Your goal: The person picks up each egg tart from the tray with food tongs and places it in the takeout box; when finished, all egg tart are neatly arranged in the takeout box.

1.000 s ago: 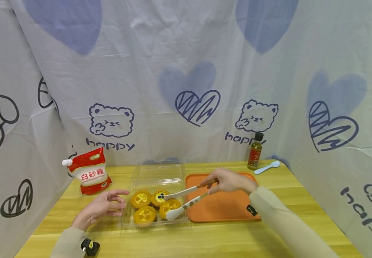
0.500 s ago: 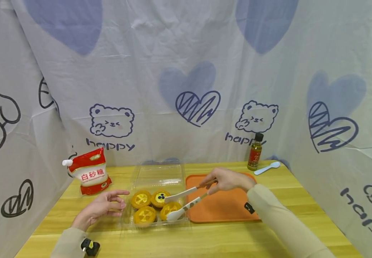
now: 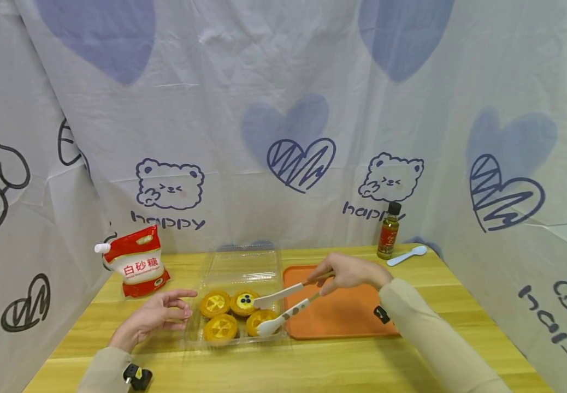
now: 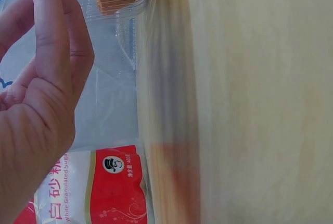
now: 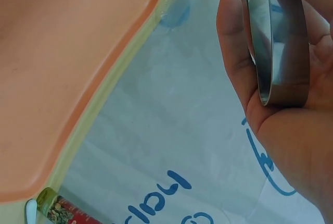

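Tongs (image 3: 289,315) lie over the clear container (image 3: 242,267), long axis slanting from 2 to 8 o'clock, white tips pointing toward 8. Their arms stand apart, the lower tip over the nearer right tart (image 3: 254,318), the upper one beside the blueberry tart (image 3: 240,301); contact is unclear. The right hand (image 3: 347,271), over the orange tray (image 3: 349,316), has its fingers clamped on the handle end. At the container's 9 o'clock, the left hand (image 3: 153,316) has fingers apart, loosely bent.

The right hand (image 5: 296,135) holds metal tongs (image 5: 290,67), with a bottle (image 5: 70,212) near an orange tray (image 5: 73,62).
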A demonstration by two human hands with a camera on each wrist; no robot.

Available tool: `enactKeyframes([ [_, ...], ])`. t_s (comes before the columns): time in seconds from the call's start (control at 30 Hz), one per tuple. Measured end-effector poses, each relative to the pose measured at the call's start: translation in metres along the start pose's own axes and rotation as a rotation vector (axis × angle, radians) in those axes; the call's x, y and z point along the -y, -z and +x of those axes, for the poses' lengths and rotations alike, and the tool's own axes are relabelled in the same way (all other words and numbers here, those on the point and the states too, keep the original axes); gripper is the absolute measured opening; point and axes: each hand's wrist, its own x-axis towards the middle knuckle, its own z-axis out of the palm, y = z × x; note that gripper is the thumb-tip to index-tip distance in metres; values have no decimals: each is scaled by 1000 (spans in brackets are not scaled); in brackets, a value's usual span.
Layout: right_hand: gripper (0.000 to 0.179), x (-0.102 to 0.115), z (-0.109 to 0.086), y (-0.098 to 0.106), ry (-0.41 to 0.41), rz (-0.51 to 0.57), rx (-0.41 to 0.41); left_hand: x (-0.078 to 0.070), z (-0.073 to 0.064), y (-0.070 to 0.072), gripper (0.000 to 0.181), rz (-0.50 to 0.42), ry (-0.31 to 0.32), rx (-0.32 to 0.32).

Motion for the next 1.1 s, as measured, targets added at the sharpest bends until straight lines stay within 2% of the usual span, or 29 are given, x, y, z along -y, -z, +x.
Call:
enactKeyframes([
  [0.23,38,4,-2,4,-25,4,-15,1,1,1,63,-5,2,2],
  [0.7,35,4,-1,1,4,-17,-18,3,1,2,64,-9,0,-1],
  [0.83,36,-1,-8,1,6,11,-27,3,1,2,64,-12,-4,3],
  [1.1,38,-20,-28,-5,61,50,-102,2,1,2,63,-9,0,11],
])
